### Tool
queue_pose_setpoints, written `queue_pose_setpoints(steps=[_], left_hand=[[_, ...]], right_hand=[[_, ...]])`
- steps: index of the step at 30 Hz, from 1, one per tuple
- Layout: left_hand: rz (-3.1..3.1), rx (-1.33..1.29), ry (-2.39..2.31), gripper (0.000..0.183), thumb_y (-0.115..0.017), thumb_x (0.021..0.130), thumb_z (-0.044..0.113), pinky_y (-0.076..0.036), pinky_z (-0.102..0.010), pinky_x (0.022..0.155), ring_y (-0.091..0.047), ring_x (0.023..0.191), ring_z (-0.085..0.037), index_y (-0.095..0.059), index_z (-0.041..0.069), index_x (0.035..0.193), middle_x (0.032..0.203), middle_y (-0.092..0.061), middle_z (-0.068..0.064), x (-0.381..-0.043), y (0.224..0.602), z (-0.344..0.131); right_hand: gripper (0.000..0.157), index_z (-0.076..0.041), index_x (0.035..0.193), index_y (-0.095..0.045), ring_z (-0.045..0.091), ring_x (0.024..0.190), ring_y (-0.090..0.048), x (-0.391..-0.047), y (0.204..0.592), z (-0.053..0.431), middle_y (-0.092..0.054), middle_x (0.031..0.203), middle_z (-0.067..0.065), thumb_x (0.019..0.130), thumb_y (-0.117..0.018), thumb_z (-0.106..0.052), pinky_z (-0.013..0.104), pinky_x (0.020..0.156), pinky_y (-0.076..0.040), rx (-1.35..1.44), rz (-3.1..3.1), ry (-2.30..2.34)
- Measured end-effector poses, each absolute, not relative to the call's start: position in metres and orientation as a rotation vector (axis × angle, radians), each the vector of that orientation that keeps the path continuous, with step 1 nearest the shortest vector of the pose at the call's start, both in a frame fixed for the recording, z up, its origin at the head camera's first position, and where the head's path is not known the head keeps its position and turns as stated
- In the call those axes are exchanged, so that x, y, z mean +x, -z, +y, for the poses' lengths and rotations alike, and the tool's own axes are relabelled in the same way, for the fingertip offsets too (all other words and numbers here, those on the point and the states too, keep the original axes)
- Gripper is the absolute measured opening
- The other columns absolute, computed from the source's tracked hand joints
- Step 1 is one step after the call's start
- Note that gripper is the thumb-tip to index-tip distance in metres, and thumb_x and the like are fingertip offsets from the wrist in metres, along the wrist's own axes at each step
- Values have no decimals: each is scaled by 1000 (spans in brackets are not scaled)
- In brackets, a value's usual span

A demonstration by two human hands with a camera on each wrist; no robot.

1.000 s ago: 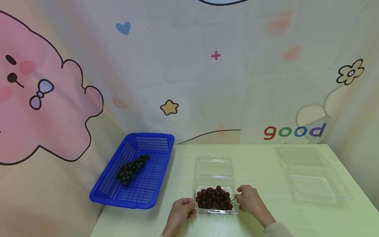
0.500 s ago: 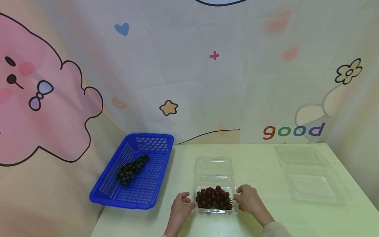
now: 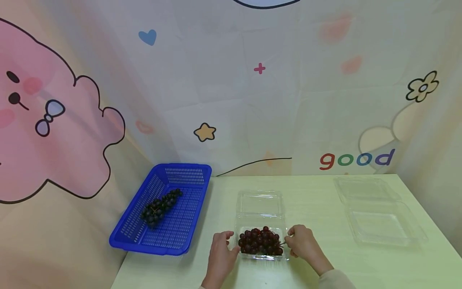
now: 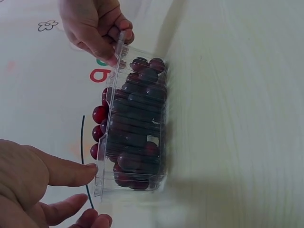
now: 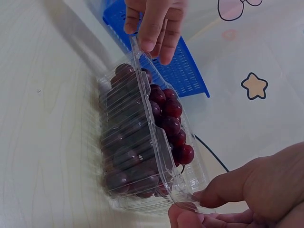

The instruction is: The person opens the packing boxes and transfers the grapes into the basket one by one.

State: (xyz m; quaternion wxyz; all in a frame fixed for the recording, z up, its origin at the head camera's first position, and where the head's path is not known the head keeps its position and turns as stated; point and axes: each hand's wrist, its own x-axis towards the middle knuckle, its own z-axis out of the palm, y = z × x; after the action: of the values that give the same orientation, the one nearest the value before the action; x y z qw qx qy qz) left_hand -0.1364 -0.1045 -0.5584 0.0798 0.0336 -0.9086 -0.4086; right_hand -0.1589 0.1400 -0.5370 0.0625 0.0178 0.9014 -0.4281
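Note:
A clear plastic clamshell container (image 3: 260, 204) stands on the table with its lid laid back. Its near half holds a bunch of dark red grapes (image 3: 260, 242), some rising above the rim in the right wrist view. My right hand (image 3: 302, 243) pinches the container's right rim between thumb and curled fingers, beside the grape stem. At the left rim is my left hand (image 3: 221, 253): its thumb (image 4: 71, 175) touches the edge, while the other fingers are spread and loosely bent, holding nothing.
A blue plastic basket (image 3: 196, 218) with a bunch of black grapes (image 3: 159, 208) stands at the left. Another clear clamshell container (image 3: 379, 222) lies unfolded at the right. A printed cloth (image 3: 231, 88) hangs behind the table (image 3: 310, 200).
My left hand's fingers have lifted off the container's left edge and spread, with the thumb staying near the rim. The right hand has barely moved; container and grapes stay in place.

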Motion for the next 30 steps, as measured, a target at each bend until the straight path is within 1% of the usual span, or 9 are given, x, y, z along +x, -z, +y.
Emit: queue_pose_setpoints(steps=[3, 6, 12, 18, 25, 30], left_hand=[[-2741, 13, 1115, 40, -86, 79, -1, -53, -41, 82, -60, 100, -28, -68, 1, 115, 110, -60, -10, -135, 557, -103], [-2752, -71, 1046, 41, -84, 79, -3, -52, -45, 89, -59, 106, -31, -68, 0, 116, 113, -63, -12, -134, 555, -102], [-2758, -227, 977, 44, -83, 81, -1, -49, -52, 94, -61, 114, -34, -67, 0, 123, 121, -66, -15, -130, 548, -101], [-2764, -344, 951, 44, -80, 87, 3, -47, -57, 98, -59, 122, -38, -66, -2, 127, 130, -64, -20, -129, 538, -94], [-2794, -425, 849, 46, -80, 90, 11, -46, -57, 103, -54, 131, -37, -65, 0, 133, 142, -58, -20, -130, 526, -87], [-2805, -512, 751, 47, -79, 92, 15, -44, -57, 107, -52, 134, -36, -64, 2, 135, 145, -57, -18, -135, 519, -83]], right_hand=[[4, 7, 88, -63, 13, 41, -57, -159, 538, 140, -60, 55, 5, 87, -61, 4, 29, 51, -52, 58, 2720, 1300], [3, 7, 87, -62, 12, 41, -57, -159, 538, 140, -59, 55, 5, 86, -61, 4, 28, 50, -51, 57, 2721, 1303], [3, 6, 85, -61, 12, 40, -57, -159, 538, 140, -60, 55, 5, 85, -62, 3, 27, 50, -50, 44, 2731, 1303], [5, 7, 88, -63, 12, 42, -57, -157, 535, 142, -62, 58, 5, 85, -61, 4, 28, 53, -51, 50, 2734, 1286], [5, 7, 88, -62, 11, 41, -56, -158, 535, 142, -62, 58, 7, 85, -60, 5, 29, 53, -51, 30, 2724, 1294], [3, 6, 86, -61, 11, 41, -55, -159, 537, 141, -61, 57, 6, 84, -61, 4, 28, 52, -51, 39, 2726, 1292]])
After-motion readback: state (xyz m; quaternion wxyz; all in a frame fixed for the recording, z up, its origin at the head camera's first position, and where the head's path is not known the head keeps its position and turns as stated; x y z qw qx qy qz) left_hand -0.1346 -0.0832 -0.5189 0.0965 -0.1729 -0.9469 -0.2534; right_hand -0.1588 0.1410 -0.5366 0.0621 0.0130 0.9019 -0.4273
